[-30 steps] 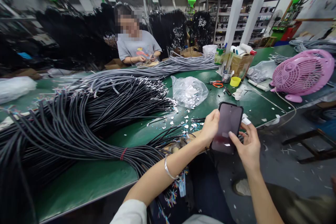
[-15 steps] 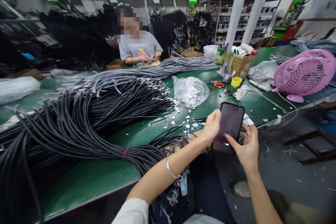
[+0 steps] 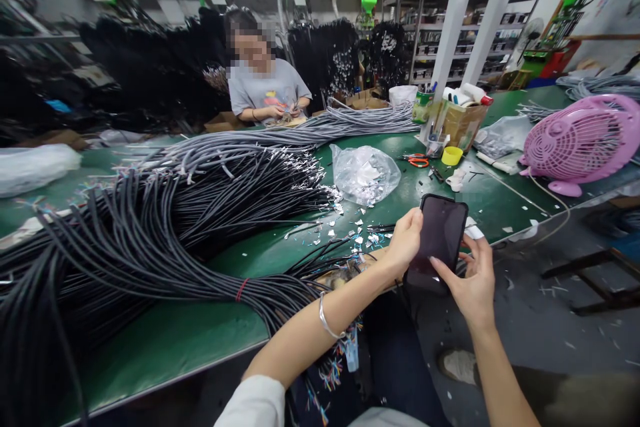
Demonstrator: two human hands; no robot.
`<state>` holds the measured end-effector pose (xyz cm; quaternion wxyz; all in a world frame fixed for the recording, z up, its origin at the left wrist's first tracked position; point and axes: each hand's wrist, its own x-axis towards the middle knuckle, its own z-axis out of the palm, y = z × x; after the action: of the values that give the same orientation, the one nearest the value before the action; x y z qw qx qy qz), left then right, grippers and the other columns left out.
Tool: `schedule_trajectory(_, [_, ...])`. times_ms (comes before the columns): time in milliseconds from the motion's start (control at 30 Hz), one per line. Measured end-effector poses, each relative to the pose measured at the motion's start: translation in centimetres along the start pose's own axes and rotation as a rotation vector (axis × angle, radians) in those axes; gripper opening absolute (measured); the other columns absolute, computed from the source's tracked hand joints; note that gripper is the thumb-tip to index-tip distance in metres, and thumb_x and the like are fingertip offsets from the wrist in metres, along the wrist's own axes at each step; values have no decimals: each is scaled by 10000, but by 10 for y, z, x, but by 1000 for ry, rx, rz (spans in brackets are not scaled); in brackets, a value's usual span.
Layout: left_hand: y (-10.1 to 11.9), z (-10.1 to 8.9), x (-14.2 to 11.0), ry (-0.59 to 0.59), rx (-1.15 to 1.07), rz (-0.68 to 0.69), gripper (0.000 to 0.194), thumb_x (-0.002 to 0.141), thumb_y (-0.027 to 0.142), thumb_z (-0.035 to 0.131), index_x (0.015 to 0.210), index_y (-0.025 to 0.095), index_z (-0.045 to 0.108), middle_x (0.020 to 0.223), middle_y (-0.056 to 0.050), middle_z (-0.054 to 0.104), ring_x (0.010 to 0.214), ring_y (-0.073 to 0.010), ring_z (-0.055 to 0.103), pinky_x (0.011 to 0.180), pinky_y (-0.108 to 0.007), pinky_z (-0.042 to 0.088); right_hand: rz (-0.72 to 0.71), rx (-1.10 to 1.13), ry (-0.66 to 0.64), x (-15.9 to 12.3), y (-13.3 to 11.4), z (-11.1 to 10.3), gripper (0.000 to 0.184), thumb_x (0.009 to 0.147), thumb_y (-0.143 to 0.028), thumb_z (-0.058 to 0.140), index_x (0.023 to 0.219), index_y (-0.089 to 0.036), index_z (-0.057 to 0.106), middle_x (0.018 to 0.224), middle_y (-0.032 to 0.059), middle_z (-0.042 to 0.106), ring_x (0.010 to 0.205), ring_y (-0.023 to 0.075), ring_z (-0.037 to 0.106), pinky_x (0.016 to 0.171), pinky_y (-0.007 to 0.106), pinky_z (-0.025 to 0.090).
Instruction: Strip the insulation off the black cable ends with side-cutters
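Pink fan [image 3: 575,143] on green table [image 3: 170,340]; yellow ring [image 3: 452,157] near orange-handled tool [image 3: 418,160]; person [image 3: 267,90] across, grey shirt.

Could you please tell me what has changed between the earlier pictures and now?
The thumb of the right hand has slid a little to the left across the screen of the phone. Nothing was visibly taken hold of or let go. The left hand still holds the phone, and the pink fan and black cables stayed put.
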<state>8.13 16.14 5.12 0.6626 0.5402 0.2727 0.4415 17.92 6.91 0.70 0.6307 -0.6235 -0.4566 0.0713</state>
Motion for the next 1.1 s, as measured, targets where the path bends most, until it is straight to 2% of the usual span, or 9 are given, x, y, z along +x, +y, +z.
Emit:
schedule_trajectory(200, [2,0,-2,-11,-25,-12,392,846,539,447,770,167,544,723,-7,523,662,-149,440,633,-254,373,66,171,-26,2,1,-6,678,719,-260,684,1312,-251,358,1232,113,526,1067,219,531,880,380,423])
schedule_trajectory(300, [1,0,-2,0,-36,-14,407,840,556,449,779,167,554,728,-7,529,667,-149,442,643,-254,372,51,158,-61,0,2,-10,764,680,-257,717,1337,-266,327,1252,111,514,1072,224,527,892,392,420])
schedule_trajectory(400, [1,-1,0,7,-51,-16,413,834,560,457,787,164,564,727,-6,534,662,-147,444,638,-251,367,-4,65,-165,-3,2,-14,887,616,-254,766,1365,-290,293,1321,103,455,1163,247,463,906,404,415])
schedule_trajectory(467, [1,-1,0,4,-64,-18,416,831,559,465,788,159,570,730,-8,540,659,-147,449,629,-249,367,-21,1,-201,-4,2,-16,899,599,-259,778,1363,-289,305,1335,99,440,1171,254,455,905,412,418])
schedule_trajectory(533, [2,-1,0,1,-80,-17,414,827,557,473,798,157,574,744,-13,551,665,-147,458,633,-248,373,6,9,-149,-2,2,-17,832,612,-264,772,1334,-271,359,1291,100,481,1130,254,486,887,416,427])
schedule_trajectory(667, [3,-1,-1,-2,-104,-10,400,831,541,481,830,155,587,785,-22,576,700,-153,482,658,-249,391,71,121,-18,7,0,-19,577,736,-287,677,1261,-250,440,1171,99,572,1060,238,538,860,402,435])
schedule_trajectory(800, [1,-1,-1,3,-113,-7,397,829,534,493,840,153,603,807,-24,591,736,-160,501,688,-254,406,111,173,-17,6,6,-21,571,752,-307,664,1266,-255,421,1152,96,588,1045,221,556,869,375,445])
schedule_trajectory(967, [-2,-2,1,20,-125,-6,396,823,540,502,814,155,593,791,-16,593,739,-161,511,701,-258,418,258,230,-148,-16,14,-21,615,719,-328,701,1265,-230,437,1027,87,662,881,208,648,776,351,518])
schedule_trajectory(1100, [-2,-1,2,25,-131,-7,375,831,518,506,797,153,581,769,-11,586,724,-156,510,701,-260,419,343,286,-286,-29,13,-19,684,680,-329,735,1279,-199,431,987,100,700,843,231,676,750,379,541])
